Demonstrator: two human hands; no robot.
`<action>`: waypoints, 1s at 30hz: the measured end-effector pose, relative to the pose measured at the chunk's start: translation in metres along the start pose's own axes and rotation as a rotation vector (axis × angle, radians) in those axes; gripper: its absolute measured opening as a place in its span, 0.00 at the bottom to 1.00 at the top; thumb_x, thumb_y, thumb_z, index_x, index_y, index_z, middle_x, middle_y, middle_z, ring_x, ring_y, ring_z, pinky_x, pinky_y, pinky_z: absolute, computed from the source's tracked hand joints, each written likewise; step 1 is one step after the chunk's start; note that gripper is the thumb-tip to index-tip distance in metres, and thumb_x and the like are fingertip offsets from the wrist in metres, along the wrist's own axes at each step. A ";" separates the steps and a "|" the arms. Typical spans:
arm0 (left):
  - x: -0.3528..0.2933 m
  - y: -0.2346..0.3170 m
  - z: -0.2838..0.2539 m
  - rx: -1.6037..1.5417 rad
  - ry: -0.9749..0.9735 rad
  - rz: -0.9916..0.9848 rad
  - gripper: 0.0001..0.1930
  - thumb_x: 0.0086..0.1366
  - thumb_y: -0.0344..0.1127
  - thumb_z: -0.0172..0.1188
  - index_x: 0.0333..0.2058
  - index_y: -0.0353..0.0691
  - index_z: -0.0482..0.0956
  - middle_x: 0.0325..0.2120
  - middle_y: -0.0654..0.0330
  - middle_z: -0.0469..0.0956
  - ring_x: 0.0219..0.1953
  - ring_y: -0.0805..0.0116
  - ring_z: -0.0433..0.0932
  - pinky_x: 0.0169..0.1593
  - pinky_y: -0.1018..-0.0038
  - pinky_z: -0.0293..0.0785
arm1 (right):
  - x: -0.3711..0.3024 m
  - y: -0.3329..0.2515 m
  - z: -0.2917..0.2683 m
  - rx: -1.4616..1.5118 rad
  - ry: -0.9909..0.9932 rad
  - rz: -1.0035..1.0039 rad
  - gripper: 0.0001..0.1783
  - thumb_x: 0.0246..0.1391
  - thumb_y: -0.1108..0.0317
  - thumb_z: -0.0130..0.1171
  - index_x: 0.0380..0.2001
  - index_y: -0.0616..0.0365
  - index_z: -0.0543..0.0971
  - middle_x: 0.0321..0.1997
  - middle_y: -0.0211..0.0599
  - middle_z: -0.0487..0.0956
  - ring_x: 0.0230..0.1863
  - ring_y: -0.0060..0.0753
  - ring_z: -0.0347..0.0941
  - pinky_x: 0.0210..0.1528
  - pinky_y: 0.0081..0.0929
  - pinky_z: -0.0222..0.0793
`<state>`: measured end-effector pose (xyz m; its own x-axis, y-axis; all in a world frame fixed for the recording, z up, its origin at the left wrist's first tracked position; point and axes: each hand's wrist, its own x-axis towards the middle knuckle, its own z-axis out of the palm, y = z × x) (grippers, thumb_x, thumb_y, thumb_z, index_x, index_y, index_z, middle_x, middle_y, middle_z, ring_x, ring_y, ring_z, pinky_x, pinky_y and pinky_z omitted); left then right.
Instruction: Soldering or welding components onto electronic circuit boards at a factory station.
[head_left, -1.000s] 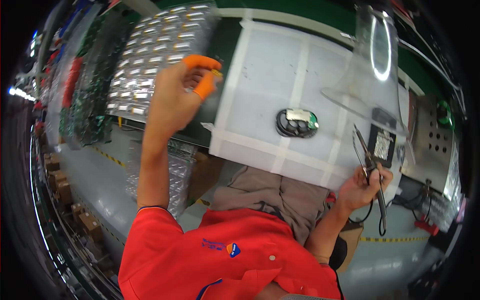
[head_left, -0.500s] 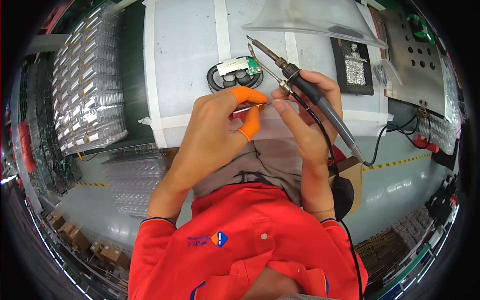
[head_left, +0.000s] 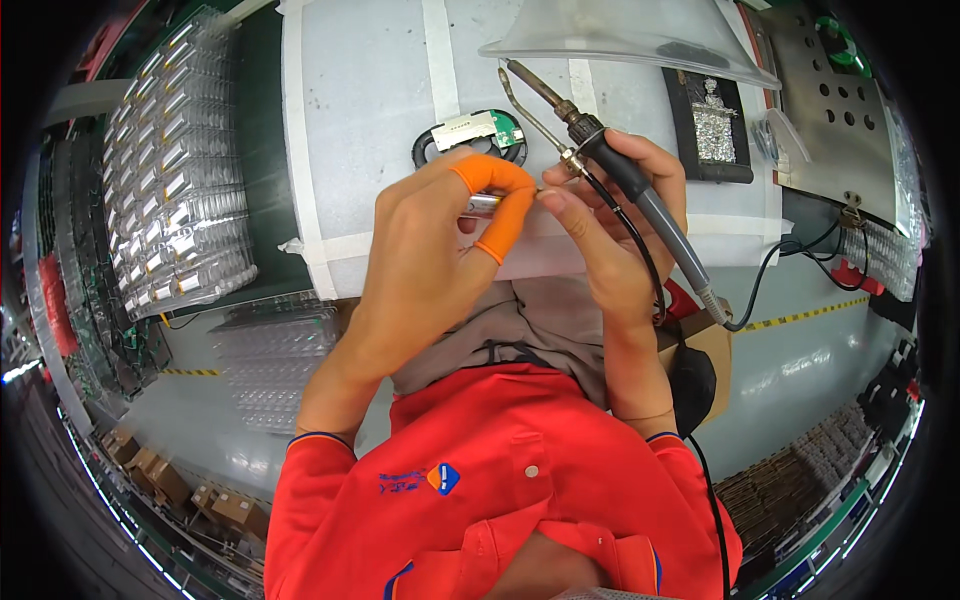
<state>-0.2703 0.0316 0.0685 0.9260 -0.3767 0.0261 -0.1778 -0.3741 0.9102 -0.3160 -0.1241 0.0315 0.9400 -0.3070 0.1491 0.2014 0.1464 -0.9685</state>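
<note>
My left hand point(head_left: 425, 235) wears orange finger covers on its thumb and index finger. It pinches a small silver battery-like part point(head_left: 483, 204), mostly hidden behind the fingers. My right hand point(head_left: 615, 235) holds a soldering iron point(head_left: 652, 212) with a thin metal tube and a black cable alongside, its tip aimed up and away from both hands. The right thumb and a fingertip come together at the left fingertips, on something too small to make out. Just beyond, on the mat, lies a black oval frame point(head_left: 421, 150) with a green circuit board point(head_left: 508, 130) and a white label.
A stack of clear plastic trays point(head_left: 185, 170) holding silver parts stands at left. At right are a black tray point(head_left: 682, 130) of silver solder bits and a perforated metal box point(head_left: 830, 110). A translucent hood point(head_left: 620, 40) hangs over the white mat point(head_left: 350, 110). The iron's cable runs right.
My left hand has turned slightly, and its thumb and index tips have drawn together. The right fingertips have moved in against them. The soldering iron has shifted slightly up and right.
</note>
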 end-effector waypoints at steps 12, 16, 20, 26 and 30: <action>0.045 -0.031 -0.018 0.277 -0.030 0.254 0.06 0.52 0.17 0.61 0.31 0.29 0.77 0.30 0.54 0.72 0.32 0.56 0.75 0.35 0.70 0.82 | -0.001 0.014 -0.013 -0.016 0.154 -0.142 0.09 0.51 0.76 0.56 0.33 0.60 0.66 0.23 0.29 0.65 0.21 0.15 0.57 0.24 0.14 0.54; 0.045 -0.029 -0.019 0.299 -0.044 0.268 0.07 0.51 0.17 0.62 0.30 0.29 0.77 0.30 0.54 0.72 0.31 0.56 0.75 0.35 0.71 0.82 | 0.001 0.013 -0.011 -0.034 0.117 -0.121 0.09 0.51 0.77 0.56 0.32 0.60 0.65 0.21 0.27 0.63 0.20 0.14 0.54 0.23 0.15 0.51; 0.047 -0.029 -0.019 0.355 -0.048 0.326 0.06 0.51 0.17 0.62 0.29 0.30 0.76 0.30 0.55 0.72 0.31 0.57 0.75 0.33 0.71 0.80 | 0.001 0.012 -0.007 -0.028 0.121 -0.111 0.09 0.51 0.77 0.55 0.32 0.60 0.65 0.21 0.27 0.63 0.20 0.14 0.54 0.22 0.15 0.51; 0.046 -0.030 -0.017 0.350 -0.049 0.313 0.05 0.51 0.17 0.61 0.28 0.31 0.76 0.29 0.56 0.72 0.31 0.58 0.74 0.32 0.68 0.74 | 0.001 0.013 -0.008 -0.034 0.074 -0.127 0.09 0.51 0.77 0.55 0.32 0.59 0.65 0.21 0.27 0.62 0.20 0.14 0.54 0.22 0.15 0.51; 0.049 -0.031 -0.018 0.386 -0.066 0.328 0.04 0.52 0.18 0.60 0.28 0.31 0.76 0.28 0.55 0.72 0.30 0.57 0.73 0.32 0.67 0.71 | 0.001 0.012 -0.010 -0.022 0.120 -0.125 0.09 0.51 0.77 0.55 0.32 0.58 0.65 0.21 0.27 0.61 0.21 0.15 0.53 0.23 0.16 0.51</action>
<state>-0.2140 0.0399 0.0491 0.7800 -0.5748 0.2474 -0.5772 -0.5080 0.6394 -0.3157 -0.1323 0.0174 0.8680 -0.4321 0.2447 0.3073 0.0803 -0.9482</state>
